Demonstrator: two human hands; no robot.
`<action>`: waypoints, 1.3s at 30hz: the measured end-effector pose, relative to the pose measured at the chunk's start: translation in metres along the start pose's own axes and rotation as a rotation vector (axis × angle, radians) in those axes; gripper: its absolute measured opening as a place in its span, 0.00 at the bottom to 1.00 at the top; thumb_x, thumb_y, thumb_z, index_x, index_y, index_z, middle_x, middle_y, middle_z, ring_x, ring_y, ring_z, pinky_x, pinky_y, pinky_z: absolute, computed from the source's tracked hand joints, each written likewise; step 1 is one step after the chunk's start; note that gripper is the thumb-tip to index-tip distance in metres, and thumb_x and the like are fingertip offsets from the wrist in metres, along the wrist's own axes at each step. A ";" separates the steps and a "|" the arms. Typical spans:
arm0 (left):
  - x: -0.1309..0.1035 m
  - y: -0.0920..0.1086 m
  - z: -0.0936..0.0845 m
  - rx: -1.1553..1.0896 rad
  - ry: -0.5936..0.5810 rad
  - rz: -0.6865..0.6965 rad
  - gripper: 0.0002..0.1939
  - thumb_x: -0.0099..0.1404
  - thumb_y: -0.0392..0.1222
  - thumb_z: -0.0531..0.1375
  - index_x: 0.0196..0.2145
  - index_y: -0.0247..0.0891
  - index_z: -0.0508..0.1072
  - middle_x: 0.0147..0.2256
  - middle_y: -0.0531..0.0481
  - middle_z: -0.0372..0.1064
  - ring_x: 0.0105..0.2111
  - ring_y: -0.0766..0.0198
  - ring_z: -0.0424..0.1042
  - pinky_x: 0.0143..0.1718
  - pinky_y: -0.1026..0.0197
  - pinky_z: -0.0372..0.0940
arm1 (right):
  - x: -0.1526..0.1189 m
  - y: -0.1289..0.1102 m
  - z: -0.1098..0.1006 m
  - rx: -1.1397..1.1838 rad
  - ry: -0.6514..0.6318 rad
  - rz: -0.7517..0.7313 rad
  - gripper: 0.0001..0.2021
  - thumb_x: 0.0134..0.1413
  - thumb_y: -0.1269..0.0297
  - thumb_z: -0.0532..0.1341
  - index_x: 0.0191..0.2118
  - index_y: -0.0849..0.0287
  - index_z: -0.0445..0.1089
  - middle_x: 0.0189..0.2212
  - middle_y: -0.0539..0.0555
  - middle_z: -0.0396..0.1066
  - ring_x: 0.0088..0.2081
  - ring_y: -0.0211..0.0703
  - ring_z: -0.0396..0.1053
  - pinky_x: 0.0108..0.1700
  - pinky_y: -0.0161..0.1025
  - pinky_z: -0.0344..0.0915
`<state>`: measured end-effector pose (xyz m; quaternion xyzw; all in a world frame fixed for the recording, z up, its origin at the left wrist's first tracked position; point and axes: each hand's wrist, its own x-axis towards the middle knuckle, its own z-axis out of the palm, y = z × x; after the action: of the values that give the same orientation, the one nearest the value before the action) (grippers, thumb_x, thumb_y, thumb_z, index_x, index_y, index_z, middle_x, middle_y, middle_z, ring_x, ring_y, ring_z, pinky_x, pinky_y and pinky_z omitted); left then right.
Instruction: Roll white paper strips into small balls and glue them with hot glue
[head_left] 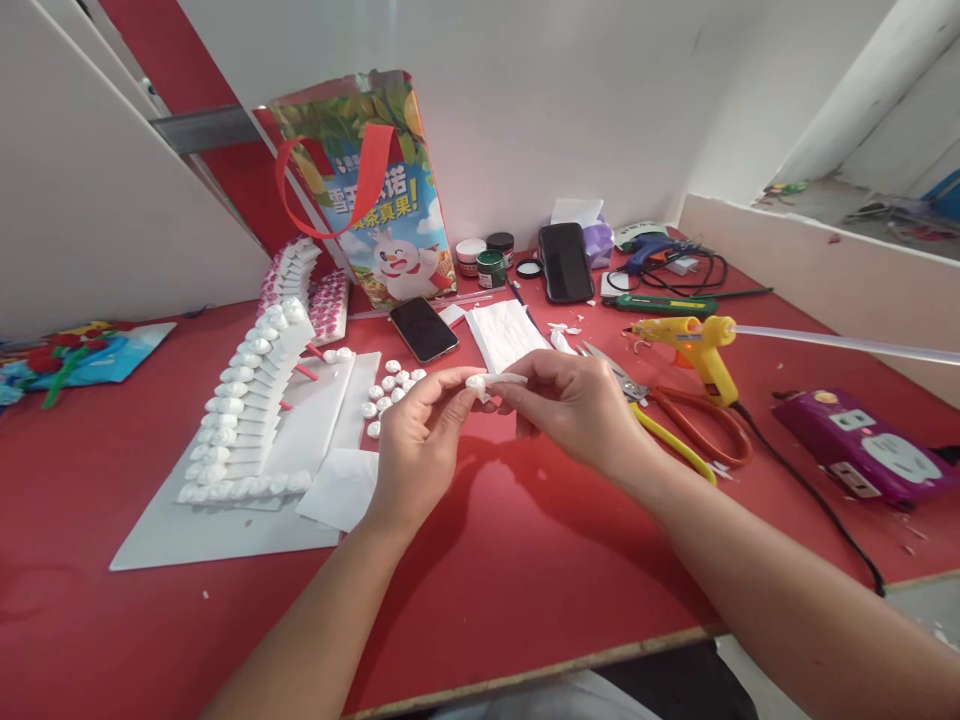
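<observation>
Between the fingertips of both hands is a white paper strip [504, 379], with a small rolled white knot at its left end. My left hand [424, 430] pinches the rolled end. My right hand [576, 400] grips the strip farther right, fingers closed on it. Several small white rosettes [385, 383] lie just left of and behind my left hand. A stack of white paper sheets [506, 337] lies behind the hands. To the left, a curved white model [247, 400] edged with white rosettes rests on a white board [225, 545].
A yellow glue gun [701, 350], orange-handled scissors [705, 425] and a purple power strip [862, 445] are at the right. Farther back are two phones [424, 329], paint jars [491, 268] and a colourful bag [375, 200]. The red table's front edge [540, 672] runs below my forearms.
</observation>
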<state>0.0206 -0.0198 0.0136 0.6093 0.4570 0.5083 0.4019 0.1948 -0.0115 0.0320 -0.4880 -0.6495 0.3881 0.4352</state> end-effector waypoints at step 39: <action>0.015 -0.004 -0.021 0.014 -0.148 0.023 0.09 0.66 0.46 0.67 0.41 0.41 0.82 0.39 0.47 0.78 0.36 0.61 0.76 0.43 0.58 0.73 | 0.005 -0.002 -0.006 0.469 -0.253 0.332 0.17 0.63 0.52 0.62 0.36 0.65 0.75 0.35 0.62 0.80 0.26 0.44 0.78 0.28 0.37 0.73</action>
<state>0.0003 -0.0043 0.0172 0.6532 0.4228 0.4631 0.4244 0.1990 -0.0065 0.0362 -0.4216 -0.5030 0.6505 0.3822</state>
